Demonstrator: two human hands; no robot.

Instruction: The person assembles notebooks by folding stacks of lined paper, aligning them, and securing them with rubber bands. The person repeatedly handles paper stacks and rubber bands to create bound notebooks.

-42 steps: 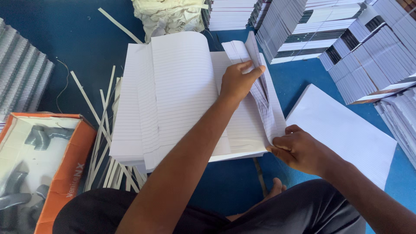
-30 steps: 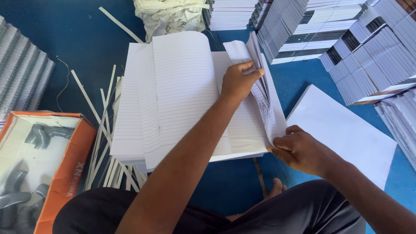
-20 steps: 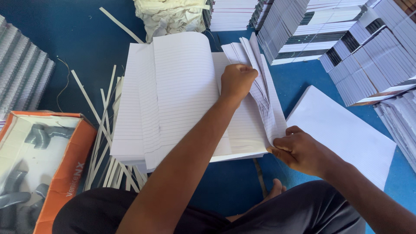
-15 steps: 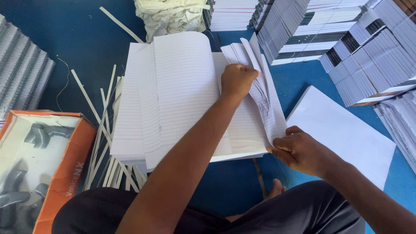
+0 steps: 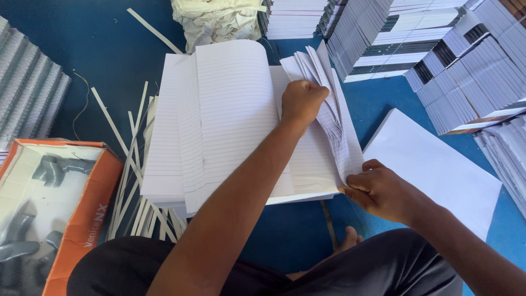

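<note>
Left hand (image 5: pixel 302 101) fans ruled sheets (image 5: pixel 230 120); right hand (image 5: pixel 378 189) pinches corner.

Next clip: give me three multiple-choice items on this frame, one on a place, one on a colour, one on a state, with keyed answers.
1. Where does the orange box lie?
A. left of the ruled paper stack
B. on top of the stack
C. right of the loose white sheet

2. What colour is the floor?
A. red
B. blue
C. green

3. What is the left hand doing?
A. resting flat on the floor
B. gripping fanned sheets
C. holding a paper strip

Answers:
1 A: the orange box sits left of the ruled paper stack.
2 B: the floor is blue.
3 B: the left hand grips the fanned sheets; the right hand pinches their lower corner.
</note>
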